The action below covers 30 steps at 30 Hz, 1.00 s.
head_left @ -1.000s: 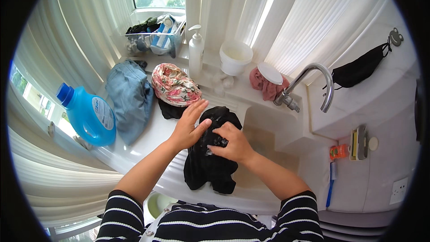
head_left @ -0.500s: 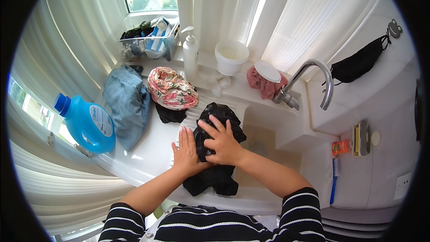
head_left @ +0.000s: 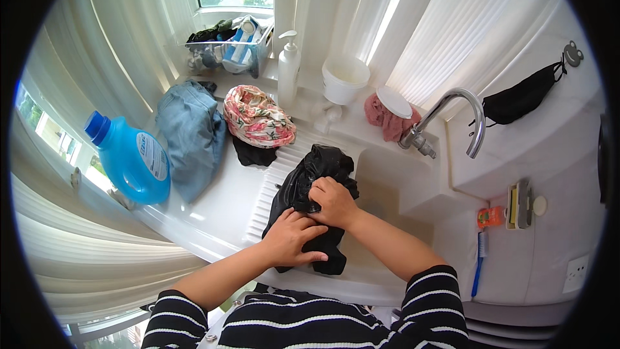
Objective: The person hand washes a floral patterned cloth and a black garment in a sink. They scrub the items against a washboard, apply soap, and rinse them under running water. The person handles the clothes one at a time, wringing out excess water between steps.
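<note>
A wet, black garment (head_left: 326,161) is bunched over the ribbed washboard (head_left: 259,210) and the left edge of the sink basin. My right hand (head_left: 332,201) is closed on the middle of it, its fingers curled into the cloth. Lower down, my left hand (head_left: 294,239) lies flat on the same garment with its fingers stretched out. Part of the garment is hidden beneath both hands. Just beyond the washboard sit a floral scarf-like cloth (head_left: 258,116), a small black cloth (head_left: 254,153) under it, and a blue garment (head_left: 191,136).
A blue detergent bottle (head_left: 135,158) stands at left. Along the back are a clear bin (head_left: 261,52), a pump bottle (head_left: 289,68), a white tub (head_left: 344,81) and a pink cloth (head_left: 382,119). The curved faucet (head_left: 462,94) overhangs the right; a blue brush (head_left: 479,262) hangs there.
My right hand has gone from spread on the garment to closed on it, lower down. My left hand has slid down and right. The garment is less bunched, and the view has shifted slightly.
</note>
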Tool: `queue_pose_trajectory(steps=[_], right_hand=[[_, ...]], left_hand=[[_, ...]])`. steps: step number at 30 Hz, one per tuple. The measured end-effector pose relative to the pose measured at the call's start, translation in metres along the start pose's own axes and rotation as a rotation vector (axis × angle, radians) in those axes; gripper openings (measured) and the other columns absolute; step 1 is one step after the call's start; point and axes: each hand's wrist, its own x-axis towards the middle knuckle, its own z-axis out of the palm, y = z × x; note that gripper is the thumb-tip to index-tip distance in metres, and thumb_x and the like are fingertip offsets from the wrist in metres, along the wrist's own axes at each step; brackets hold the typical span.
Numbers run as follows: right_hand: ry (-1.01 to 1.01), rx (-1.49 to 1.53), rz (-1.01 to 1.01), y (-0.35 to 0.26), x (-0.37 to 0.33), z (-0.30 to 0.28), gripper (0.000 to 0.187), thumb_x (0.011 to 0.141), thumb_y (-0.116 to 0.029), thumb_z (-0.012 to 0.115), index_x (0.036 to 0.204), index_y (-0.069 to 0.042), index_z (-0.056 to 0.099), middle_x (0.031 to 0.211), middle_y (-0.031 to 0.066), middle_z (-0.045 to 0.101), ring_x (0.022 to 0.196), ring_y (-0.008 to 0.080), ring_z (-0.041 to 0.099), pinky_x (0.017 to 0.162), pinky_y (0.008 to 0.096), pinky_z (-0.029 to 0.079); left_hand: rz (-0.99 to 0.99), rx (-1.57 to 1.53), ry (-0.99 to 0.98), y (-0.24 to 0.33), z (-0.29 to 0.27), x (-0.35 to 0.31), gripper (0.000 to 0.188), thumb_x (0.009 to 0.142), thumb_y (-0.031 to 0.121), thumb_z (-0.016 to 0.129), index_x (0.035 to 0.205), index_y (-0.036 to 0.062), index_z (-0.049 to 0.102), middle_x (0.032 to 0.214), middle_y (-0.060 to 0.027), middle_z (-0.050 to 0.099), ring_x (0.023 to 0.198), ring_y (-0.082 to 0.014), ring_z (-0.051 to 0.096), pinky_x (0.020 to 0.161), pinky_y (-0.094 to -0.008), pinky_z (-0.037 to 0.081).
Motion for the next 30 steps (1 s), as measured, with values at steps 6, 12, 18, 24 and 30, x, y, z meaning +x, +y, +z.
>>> queue_pose_trajectory(steps=[6,12,18,24,30], right_hand=[[0.215,-0.169,0.343,0.046,0.023,-0.027,0.045,0.064,-0.016,0.078,0.104,-0.01,0.058,0.097,0.0105,0.056,0.097,0.0314,0.057,0.079,0.0413,0.049],[-0.076,-0.042,-0.198,-0.037,-0.009,-0.008,0.041,0.072,-0.04,0.075,0.104,-0.015,0.068,0.137,0.0132,0.049,0.133,0.0368,0.037,0.103,0.064,0.03],[0.116,-0.128,0.326,0.064,0.039,0.028,0.036,0.067,-0.034,0.077,0.098,-0.018,0.07,0.149,0.0128,0.035,0.139,0.0391,0.027,0.097,0.0654,0.035],[0.155,0.006,0.263,-0.01,0.06,0.001,0.034,0.069,-0.037,0.074,0.085,-0.007,0.071,0.108,0.0105,0.059,0.1,0.0321,0.055,0.083,0.0439,0.05],[0.148,-0.32,0.241,0.005,0.032,0.036,0.025,0.073,-0.033,0.072,0.085,-0.012,0.068,0.108,0.011,0.056,0.095,0.0308,0.054,0.072,0.0429,0.052]], left_hand=[[-0.101,0.121,-0.071,-0.003,0.012,-0.007,0.043,0.072,0.037,0.077,0.105,0.0108,0.068,0.111,-0.0084,0.061,0.114,-0.0297,0.052,0.098,-0.0479,0.038],[-0.37,0.281,-0.105,-0.002,-0.006,-0.041,0.045,0.072,0.035,0.075,0.109,0.0113,0.066,0.12,-0.0081,0.059,0.125,-0.0291,0.047,0.105,-0.0643,0.028],[-0.305,0.189,-0.052,0.004,0.002,-0.034,0.045,0.073,0.036,0.072,0.11,0.0114,0.066,0.121,-0.0061,0.059,0.128,-0.0275,0.045,0.107,-0.0661,0.022],[-0.311,0.204,-0.039,-0.004,0.008,-0.043,0.045,0.074,0.038,0.072,0.11,0.0122,0.067,0.12,-0.0065,0.059,0.127,-0.0282,0.045,0.105,-0.0648,0.025],[-0.244,0.166,-0.06,-0.01,0.009,-0.038,0.045,0.077,0.04,0.072,0.112,0.0126,0.066,0.122,-0.007,0.059,0.127,-0.03,0.045,0.106,-0.0606,0.027]])
